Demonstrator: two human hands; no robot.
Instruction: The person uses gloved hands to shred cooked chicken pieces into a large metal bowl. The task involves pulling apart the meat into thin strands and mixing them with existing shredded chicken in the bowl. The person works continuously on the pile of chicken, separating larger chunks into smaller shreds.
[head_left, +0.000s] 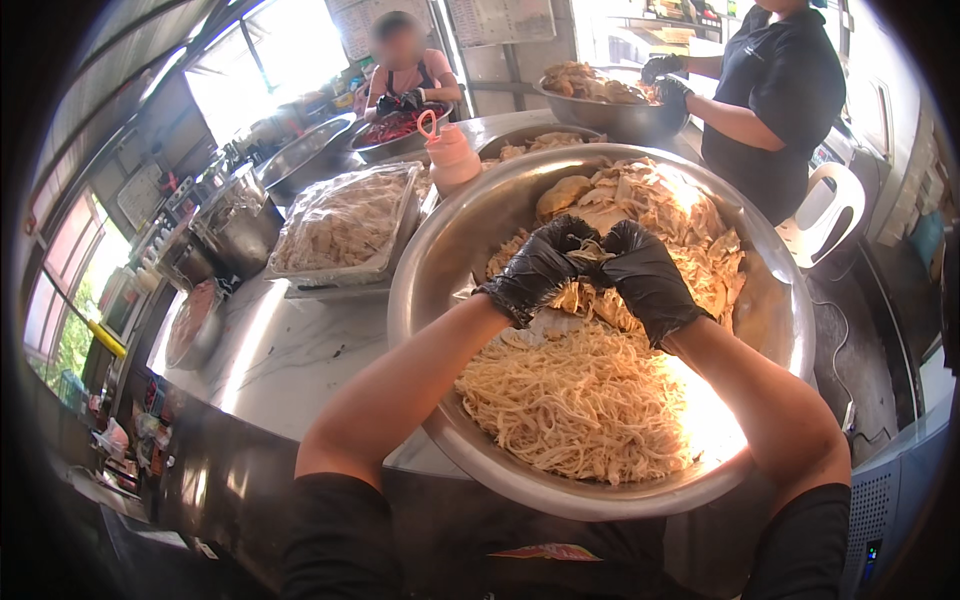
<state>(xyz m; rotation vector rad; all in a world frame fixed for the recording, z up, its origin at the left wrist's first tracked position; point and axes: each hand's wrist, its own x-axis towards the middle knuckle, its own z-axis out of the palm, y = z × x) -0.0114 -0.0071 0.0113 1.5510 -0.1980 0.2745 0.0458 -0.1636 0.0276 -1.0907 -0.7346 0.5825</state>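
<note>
Both my hands wear black disposable gloves and meet over a wide steel bowl (420, 300). My left hand (546, 264) and my right hand (646, 276) pinch a small piece of pale meat (589, 251) between their fingertips. Finely pulled meat shreds (577, 401) fill the near side of the bowl. Larger cooked meat pieces (637, 191), apparently chicken, are heaped at the far side, beyond and partly under my hands. Strong sunlight washes out part of the bowl at the right.
Left of the bowl stands a film-covered tray (345, 221) of meat; a pink bottle (452, 161) is close behind. Across the table, one person (409, 79) works over a bowl of red pieces (401, 126), another (776, 105) over a meat-filled basin (615, 112). A white chair (829, 206) is at right.
</note>
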